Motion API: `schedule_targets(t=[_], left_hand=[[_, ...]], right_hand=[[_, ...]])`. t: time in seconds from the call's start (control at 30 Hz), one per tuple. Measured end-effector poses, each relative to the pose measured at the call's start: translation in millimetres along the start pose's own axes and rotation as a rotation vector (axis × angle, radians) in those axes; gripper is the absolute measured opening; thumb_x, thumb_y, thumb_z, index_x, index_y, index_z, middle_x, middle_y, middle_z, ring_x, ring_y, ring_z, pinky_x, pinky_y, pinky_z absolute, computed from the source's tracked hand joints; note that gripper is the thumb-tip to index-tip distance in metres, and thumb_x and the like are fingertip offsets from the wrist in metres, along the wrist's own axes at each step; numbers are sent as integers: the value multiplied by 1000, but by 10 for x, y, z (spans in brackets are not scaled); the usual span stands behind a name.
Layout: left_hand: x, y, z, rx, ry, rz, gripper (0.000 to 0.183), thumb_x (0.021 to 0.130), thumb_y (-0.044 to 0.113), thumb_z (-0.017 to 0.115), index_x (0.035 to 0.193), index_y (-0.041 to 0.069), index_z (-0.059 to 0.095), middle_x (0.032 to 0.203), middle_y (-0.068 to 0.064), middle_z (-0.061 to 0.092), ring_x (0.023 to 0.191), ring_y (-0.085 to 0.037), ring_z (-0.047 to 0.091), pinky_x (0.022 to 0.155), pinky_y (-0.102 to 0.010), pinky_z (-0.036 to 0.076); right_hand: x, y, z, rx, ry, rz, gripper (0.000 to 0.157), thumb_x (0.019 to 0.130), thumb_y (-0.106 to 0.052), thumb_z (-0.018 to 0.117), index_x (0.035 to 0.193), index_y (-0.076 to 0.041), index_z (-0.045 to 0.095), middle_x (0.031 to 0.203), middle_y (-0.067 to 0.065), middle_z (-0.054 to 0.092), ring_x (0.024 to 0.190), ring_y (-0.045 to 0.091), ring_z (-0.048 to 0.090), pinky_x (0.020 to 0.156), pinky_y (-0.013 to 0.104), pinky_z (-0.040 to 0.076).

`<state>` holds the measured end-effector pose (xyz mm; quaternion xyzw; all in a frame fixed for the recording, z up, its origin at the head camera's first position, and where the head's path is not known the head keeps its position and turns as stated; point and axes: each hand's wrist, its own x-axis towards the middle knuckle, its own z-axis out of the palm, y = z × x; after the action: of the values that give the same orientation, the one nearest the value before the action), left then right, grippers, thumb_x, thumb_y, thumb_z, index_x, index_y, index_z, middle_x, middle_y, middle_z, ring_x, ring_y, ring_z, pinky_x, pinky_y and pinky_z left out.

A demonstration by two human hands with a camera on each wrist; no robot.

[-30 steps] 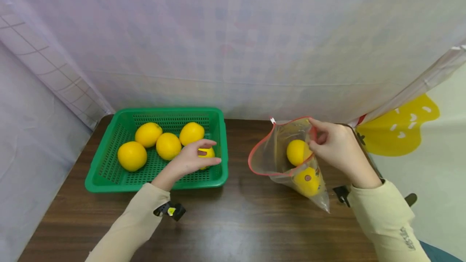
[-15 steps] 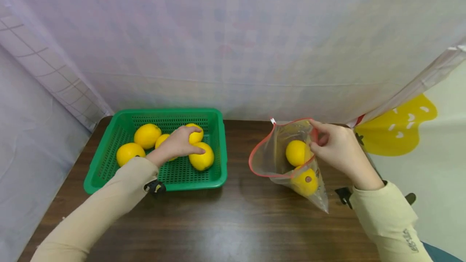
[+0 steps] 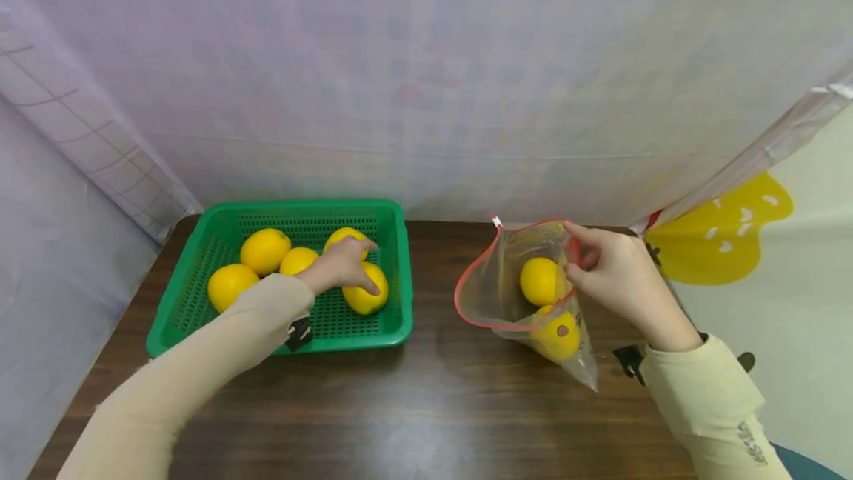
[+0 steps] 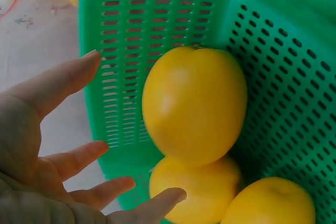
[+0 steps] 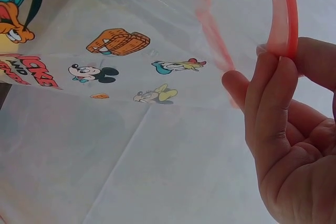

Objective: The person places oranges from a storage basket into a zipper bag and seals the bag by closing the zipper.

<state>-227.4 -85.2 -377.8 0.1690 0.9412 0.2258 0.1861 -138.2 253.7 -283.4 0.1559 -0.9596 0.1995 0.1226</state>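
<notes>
My left hand (image 3: 341, 264) hovers over the green basket (image 3: 408, 295), its fingers spread and nothing in its grasp. Beneath and beside it lie a front-right yellow fruit (image 3: 365, 295), round and citrus-like, and a back-right yellow fruit (image 3: 343, 235), partly covered by the fingers. In the left wrist view, the fingers are apart from the nearest yellow fruit (image 4: 194, 106). My right hand (image 3: 616, 276) pinches the red zip rim of a clear plastic zip bag (image 3: 493, 295), whose mouth gapes leftward. Two yellow fruits (image 3: 541, 280) sit inside. Cartoon prints show on the bag (image 5: 184, 87) in the right wrist view.
Further left in the basket are more yellow fruits (image 3: 265, 250), one partly behind the left sleeve. Basket and bag stand apart on a dark wooden table (image 3: 426, 406). A pale curtain (image 3: 413, 95) hangs along the table's back edge.
My left hand has moved off the front-right fruit toward the back-right one, then shifted slightly right. The right hand keeps its pinch on the bag's rim.
</notes>
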Motion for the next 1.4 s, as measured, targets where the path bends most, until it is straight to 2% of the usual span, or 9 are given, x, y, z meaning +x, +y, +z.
schedule_targets(t=[0.33,0.6,0.8,1.1,1.23,1.4], left_hand=[[144,-24,123,69,-49,-8,76,69,25,78,132,2,44,133,-20,44,124,-38,35,98,-51,33],[196,-23,160,120,-96,-25,68,70,20,77,129,3,47,131,-16,46,125,-33,35,103,-53,23],[223,-23,187,103,-145,-56,69,72,20,76,132,5,45,136,-15,42,121,-32,41,100,-50,32],[258,-1,214,145,-181,-99,70,71,16,78,132,9,45,133,-15,43,113,-27,46,88,-40,44],[272,7,219,148,-191,-104,70,70,13,79,131,9,46,132,-14,45,110,-26,47,85,-38,46],[291,31,227,156,-200,-93,71,66,10,81,128,7,47,129,-15,46,113,-26,46,88,-38,46]], right_hand=[[-6,1,17,14,17,-29,48,71,3,65,118,8,57,68,3,61,54,10,55,43,21,42],[-6,14,31,5,26,-44,48,70,3,66,117,8,57,67,4,62,52,8,54,41,21,41],[-3,19,40,18,13,-39,48,71,2,66,118,8,56,68,3,62,53,9,55,42,21,42],[2,20,59,26,15,-34,48,71,3,66,118,8,56,67,3,61,53,9,54,41,21,40],[-1,23,72,24,19,-37,47,71,3,67,117,7,57,68,3,60,54,9,55,42,21,42],[2,24,81,26,24,-45,47,71,3,67,117,6,58,68,2,59,54,8,54,43,21,42]])
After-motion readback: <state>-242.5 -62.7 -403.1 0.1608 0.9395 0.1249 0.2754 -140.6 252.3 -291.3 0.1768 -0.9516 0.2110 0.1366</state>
